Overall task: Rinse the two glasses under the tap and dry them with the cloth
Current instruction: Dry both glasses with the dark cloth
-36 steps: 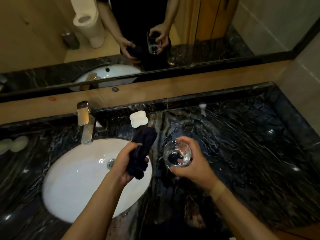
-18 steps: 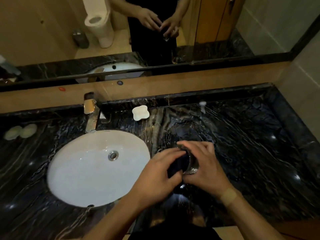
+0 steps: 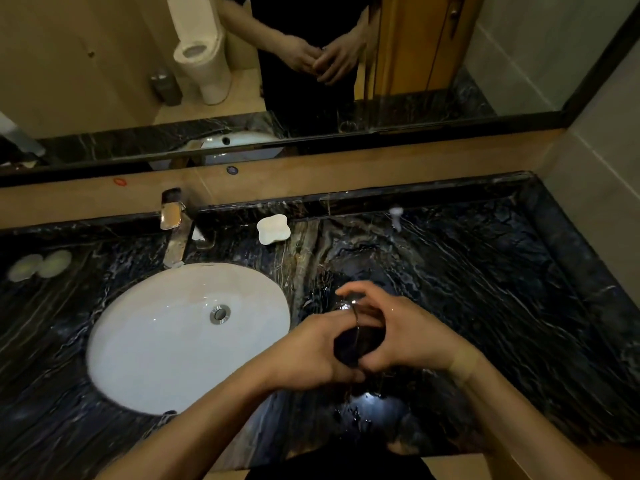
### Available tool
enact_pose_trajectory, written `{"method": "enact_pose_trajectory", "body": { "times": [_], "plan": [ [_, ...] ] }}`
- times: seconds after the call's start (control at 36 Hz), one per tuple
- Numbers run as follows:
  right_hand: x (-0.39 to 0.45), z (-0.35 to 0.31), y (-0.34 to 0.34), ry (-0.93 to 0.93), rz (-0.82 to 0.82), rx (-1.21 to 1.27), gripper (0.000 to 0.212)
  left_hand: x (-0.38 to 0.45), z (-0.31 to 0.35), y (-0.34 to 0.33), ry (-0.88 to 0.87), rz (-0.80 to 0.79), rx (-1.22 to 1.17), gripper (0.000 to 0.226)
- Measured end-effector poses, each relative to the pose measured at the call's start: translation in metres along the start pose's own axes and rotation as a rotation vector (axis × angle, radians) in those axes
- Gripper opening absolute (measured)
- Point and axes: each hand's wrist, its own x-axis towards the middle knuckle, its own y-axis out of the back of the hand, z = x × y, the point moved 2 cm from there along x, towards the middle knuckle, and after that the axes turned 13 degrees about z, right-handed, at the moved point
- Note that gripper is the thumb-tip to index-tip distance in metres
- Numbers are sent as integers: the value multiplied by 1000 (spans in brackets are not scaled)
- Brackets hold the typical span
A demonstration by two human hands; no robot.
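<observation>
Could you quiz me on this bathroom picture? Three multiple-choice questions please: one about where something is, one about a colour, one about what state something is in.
1. Where is the white soap dish?
A. inside the basin
B. on the counter, right of the tap
C. in the person's hand

2. What colour is the cloth?
A. white
B. yellow
C. dark, near black

3. Is water running from the tap?
A. no stream shows
B. a full stream
C. the basin is overflowing

Answers:
1 B, it lies near the back wall beside the tap.
2 C, it shows dark inside the glass, between the left hand and the right hand.
3 A, the basin holds no visible stream.
</observation>
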Motion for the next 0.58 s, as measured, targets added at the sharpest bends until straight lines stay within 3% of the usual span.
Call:
{"method": "enact_pose_trajectory", "body": {
  "times": [0.17, 0.25, 0.42, 0.5, 0.58],
  "plan": [
    [-7, 19, 9, -161, -70, 502, 89, 3, -2, 6, 212, -19, -341, 58],
    [-11, 34, 5, -261, -38, 712, 76, 1, -8, 8, 366, -15, -592, 53],
    [-6, 26, -28, -338, 405, 854, 37, 11, -9, 1, 601, 222, -925, 39],
    [2, 18, -33, -325, 669, 666, 32, 17, -2, -5, 615, 221, -917, 38],
    [10, 14, -27, -279, 778, 631, 31, 20, 3, -7, 581, 225, -859, 45]
  ]
}}
